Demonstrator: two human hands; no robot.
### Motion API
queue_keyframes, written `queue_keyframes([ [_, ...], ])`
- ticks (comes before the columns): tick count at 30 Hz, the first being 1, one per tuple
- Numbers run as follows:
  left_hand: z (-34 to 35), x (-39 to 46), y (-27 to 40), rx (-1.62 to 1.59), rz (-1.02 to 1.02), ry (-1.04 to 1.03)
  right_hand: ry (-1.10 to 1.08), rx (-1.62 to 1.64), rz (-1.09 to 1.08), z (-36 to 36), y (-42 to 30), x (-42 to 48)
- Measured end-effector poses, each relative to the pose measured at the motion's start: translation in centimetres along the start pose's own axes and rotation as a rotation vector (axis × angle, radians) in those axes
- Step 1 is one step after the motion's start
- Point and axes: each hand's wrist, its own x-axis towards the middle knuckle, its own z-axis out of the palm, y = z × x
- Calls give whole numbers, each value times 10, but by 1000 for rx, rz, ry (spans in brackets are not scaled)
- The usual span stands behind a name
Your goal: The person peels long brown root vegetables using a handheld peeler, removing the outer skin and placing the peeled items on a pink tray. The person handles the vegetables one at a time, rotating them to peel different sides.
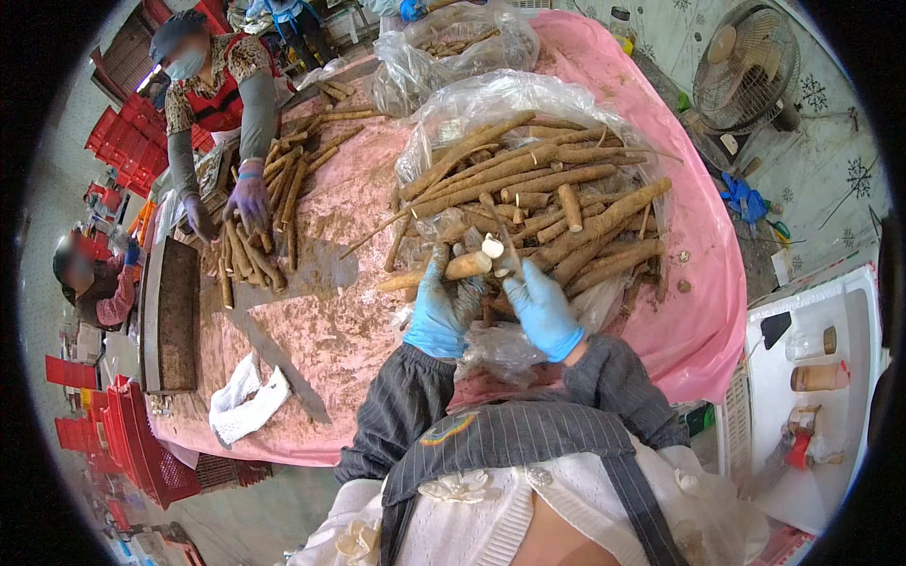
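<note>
My left hand [440, 304], in a soiled blue glove, grips a brown root [463, 267] whose pale cut end points to the right. A short white cut piece [492, 245] is just beyond that end. My right hand [541, 304], also in a blue glove, is closed on a thin knife-like tool [511, 240]; its blade is seen narrowly and its handle is hidden in the fingers. Beyond both hands, a large heap of long brown roots [524, 166] lies on an opened clear plastic bag [495, 92].
A pink sheet [318, 339] covers the table. At left, a co-worker's gloved hands [249, 198] touch another root pile [248, 258]. Near the edge lie a metal tray [170, 315] and a white cloth [248, 396]. A foam box [814, 396] and a fan [747, 71] stand at right.
</note>
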Motion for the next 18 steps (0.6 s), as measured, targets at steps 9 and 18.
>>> queue_keyframes([
  [9, 0, -4, 0, 53, 45, 12, -37, -609, -271, -29, -9, 6],
  [18, 19, -4, -20, 147, 74, -152, -16, 220, -63, -27, 16, 13],
])
